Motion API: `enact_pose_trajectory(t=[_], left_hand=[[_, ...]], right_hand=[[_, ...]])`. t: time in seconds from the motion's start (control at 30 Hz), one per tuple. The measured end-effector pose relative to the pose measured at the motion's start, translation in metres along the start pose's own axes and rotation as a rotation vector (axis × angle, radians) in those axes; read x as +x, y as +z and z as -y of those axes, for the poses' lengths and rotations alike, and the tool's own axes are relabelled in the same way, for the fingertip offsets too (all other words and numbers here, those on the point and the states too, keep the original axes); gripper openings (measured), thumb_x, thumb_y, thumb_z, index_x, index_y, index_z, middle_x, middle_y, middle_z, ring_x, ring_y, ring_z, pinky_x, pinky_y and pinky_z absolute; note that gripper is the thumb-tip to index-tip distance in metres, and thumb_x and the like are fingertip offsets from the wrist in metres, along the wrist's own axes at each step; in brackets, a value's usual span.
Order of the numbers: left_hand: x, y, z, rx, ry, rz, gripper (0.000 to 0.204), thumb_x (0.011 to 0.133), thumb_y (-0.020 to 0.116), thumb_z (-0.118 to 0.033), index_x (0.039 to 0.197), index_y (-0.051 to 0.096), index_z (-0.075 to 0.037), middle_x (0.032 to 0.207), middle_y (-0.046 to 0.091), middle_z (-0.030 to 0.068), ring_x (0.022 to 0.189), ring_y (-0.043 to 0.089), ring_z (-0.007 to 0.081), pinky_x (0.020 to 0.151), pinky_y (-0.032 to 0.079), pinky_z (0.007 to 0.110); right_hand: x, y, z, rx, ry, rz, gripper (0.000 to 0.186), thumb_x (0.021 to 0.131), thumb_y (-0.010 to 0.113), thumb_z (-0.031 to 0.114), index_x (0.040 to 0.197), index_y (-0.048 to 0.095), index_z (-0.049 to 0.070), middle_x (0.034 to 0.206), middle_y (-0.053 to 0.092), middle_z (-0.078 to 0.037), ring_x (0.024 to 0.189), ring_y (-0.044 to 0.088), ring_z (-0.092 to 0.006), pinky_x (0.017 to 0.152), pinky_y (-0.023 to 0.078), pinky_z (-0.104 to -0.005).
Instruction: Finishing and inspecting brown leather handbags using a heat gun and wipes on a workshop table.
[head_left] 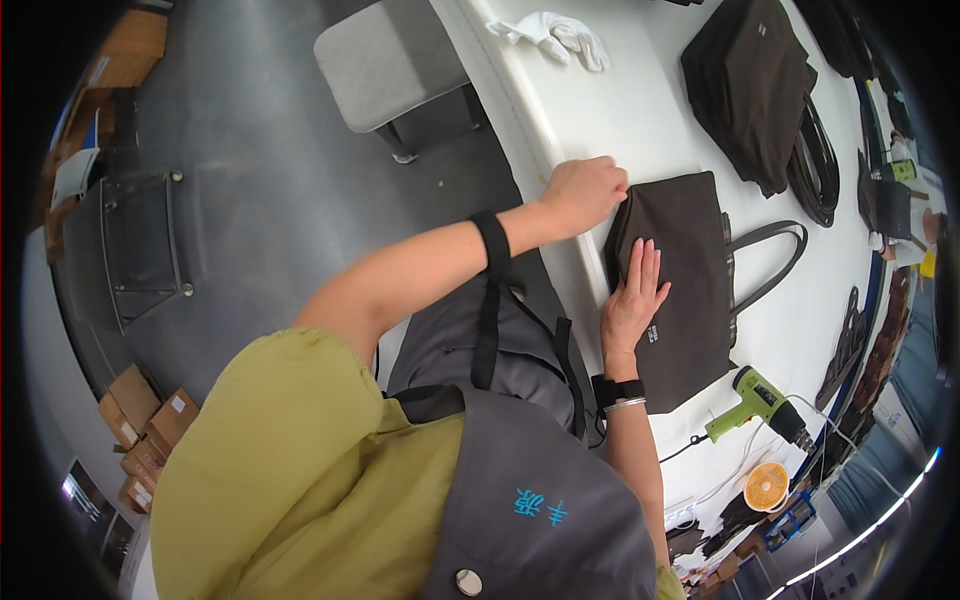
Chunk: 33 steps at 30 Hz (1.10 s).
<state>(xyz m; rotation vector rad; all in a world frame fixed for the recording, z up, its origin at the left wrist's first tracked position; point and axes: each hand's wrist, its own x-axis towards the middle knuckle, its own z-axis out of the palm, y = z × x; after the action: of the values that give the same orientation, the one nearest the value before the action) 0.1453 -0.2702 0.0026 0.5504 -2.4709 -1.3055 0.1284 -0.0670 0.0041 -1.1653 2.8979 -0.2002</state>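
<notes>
A dark brown handbag [685, 275] lies flat on the white table, its looped strap [780, 240] stretched out to the right. At its far left corner my left hand [585, 197] is closed, the curled fingers pinching the bag's edge; the fingertips are partly hidden. My right hand [632, 310] rests flat on the bag's near left part, fingers stretched out and pressing on the fabric. A small light mark shows on the bag beside that hand's wrist.
A second dark bag [750, 95] lies farther back, near white gloves [555, 38]. On the right are a green heat gun [760, 405] with a cord and a small orange-and-white fan [766, 487]. A grey stool [390, 65] stands left of the table edge.
</notes>
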Motion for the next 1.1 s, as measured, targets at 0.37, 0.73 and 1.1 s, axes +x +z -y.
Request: enact_pose_trajectory(t=[0.37,0.73,1.1], left_hand=[[0.001,0.01,-0.01,-0.494,-0.481,0.138,0.014,0.078,0.065,-0.008,0.087,0.068,0.002,0.068,0.066,0.0074,0.049,0.059,0.0142,0.047,0.046,0.027],[0.012,0.009,-0.004,-0.058,-0.057,-0.005,0.019,0.075,0.069,-0.01,0.094,0.072,-0.009,0.084,0.068,0.0049,0.075,0.066,0.0236,0.069,0.051,0.034],[0.069,-0.014,0.009,0.294,0.733,0.45,0.011,0.077,0.066,-0.011,0.085,0.073,-0.013,0.092,0.067,-0.0057,0.092,0.058,0.0141,0.074,0.05,0.03]], right_hand=[[-0.002,-0.003,0.001,0.125,0.025,-0.013,0.07,0.08,0.045,-0.007,0.145,0.032,0.014,0.148,0.036,-0.006,0.139,0.03,-0.0236,0.108,0.02,-0.0601],[0.004,-0.021,0.004,0.295,0.112,0.035,0.061,0.087,0.042,-0.003,0.145,0.035,0.016,0.145,0.041,-0.007,0.137,0.034,-0.0288,0.108,0.023,-0.0585],[0.005,-0.023,0.001,0.302,0.096,0.051,0.059,0.088,0.042,-0.004,0.143,0.039,0.019,0.144,0.043,-0.004,0.137,0.035,-0.0261,0.108,0.024,-0.057]])
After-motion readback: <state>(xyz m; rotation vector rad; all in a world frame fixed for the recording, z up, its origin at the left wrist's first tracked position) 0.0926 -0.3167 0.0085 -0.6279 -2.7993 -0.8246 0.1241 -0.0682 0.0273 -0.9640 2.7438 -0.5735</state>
